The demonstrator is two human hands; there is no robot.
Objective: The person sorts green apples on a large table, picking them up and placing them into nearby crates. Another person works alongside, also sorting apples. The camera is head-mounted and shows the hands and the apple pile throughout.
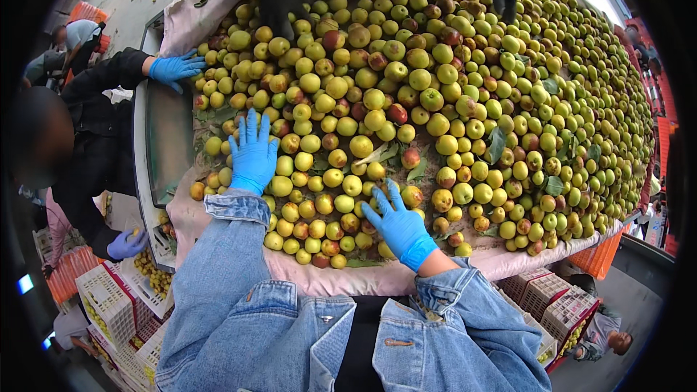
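Note:
Many green-yellow round fruits, some blushed red (435,123), cover a sorting table lined with pale pink cloth (508,263), with loose leaves (496,145) among them. My left hand (253,152), in a blue glove, rests on fruits left of centre, fingers stretched and pointing away from me. My right hand (399,226), also blue-gloved, touches fruits nearer the front edge, right of centre, its fingers spread. Neither hand appears to grip a fruit, though what lies under the palms is hidden.
A metal-edged chute (163,138) lines the table's left end. A co-worker's blue-gloved hand (173,69) and purple-gloved hand (127,245) are at the left; dark-gloved hands (279,3) reach from the far side. Stacked crates (105,297) stand below left, others (552,308) below right, near a person (602,341).

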